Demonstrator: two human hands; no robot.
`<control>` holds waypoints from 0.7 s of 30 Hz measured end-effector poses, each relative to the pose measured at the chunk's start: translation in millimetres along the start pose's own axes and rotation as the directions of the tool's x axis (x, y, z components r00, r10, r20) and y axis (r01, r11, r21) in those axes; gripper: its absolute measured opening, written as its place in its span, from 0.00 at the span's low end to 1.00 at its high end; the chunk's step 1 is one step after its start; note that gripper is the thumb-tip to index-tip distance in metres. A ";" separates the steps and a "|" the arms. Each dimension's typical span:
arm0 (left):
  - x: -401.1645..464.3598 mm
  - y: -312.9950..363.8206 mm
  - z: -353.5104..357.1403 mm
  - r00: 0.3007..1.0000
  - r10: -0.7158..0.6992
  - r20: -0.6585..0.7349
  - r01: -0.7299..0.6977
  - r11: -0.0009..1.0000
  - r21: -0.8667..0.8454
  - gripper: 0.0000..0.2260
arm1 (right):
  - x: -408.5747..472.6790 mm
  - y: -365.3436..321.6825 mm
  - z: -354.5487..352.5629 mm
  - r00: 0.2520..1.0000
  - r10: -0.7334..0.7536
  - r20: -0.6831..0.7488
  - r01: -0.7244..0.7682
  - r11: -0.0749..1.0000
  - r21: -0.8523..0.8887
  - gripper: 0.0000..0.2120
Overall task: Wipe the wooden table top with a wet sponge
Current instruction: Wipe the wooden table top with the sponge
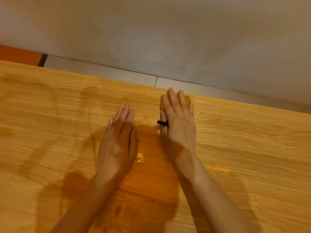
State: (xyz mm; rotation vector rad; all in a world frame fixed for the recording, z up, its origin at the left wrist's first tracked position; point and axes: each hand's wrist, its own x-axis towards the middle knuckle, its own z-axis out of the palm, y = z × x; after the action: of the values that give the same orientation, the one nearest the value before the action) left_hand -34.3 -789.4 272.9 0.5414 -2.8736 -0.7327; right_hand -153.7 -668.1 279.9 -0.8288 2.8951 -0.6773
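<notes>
A yellow sponge point(187, 99) lies near the far edge of the wooden table top point(244, 148). My right hand point(179, 121) presses flat on it with straight fingers, covering most of it; a black ring sits on the thumb. My left hand point(117, 140) rests flat on the wood, fingers straight, a short way left of the right hand, holding nothing. Wet, darker streaks and a glossy patch point(148, 174) mark the wood between and below the hands and off to the left.
The table's far edge runs diagonally from upper left to right. Beyond it are pale floor tiles point(104, 71), a grey wall point(168, 39) and an orange strip point(18, 55) at far left.
</notes>
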 end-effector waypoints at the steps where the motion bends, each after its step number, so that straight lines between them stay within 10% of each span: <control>1: 1.2 0.2 0.4 1.000 0.004 -0.005 -0.003 1.000 0.002 0.23 | -22.3 -1.2 -1.2 0.999 -0.040 0.020 0.040 0.999 -0.016 0.31; 5: -2.1 1.4 2.3 1.000 -0.010 0.002 0.010 1.000 0.000 0.23 | -91.2 -11.7 -14.7 0.974 -0.160 0.161 0.166 0.986 -0.019 0.43; 11: 2.3 3.2 -1.9 1.000 -0.001 -0.003 0.001 1.000 0.008 0.23 | 50.2 -4.2 -1.7 0.998 0.042 0.049 -0.043 0.999 0.013 0.21; 21: 1.5 4.9 -3.6 1.000 -0.024 0.020 0.024 1.000 0.020 0.23 | -35.1 20.7 -18.6 0.994 -0.080 0.074 0.077 0.996 0.044 0.36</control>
State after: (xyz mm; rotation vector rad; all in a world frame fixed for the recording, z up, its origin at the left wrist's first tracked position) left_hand -36.5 -787.5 278.5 0.5751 -2.9006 -0.7172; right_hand -137.0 -627.0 285.6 -0.9466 2.7841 -0.6938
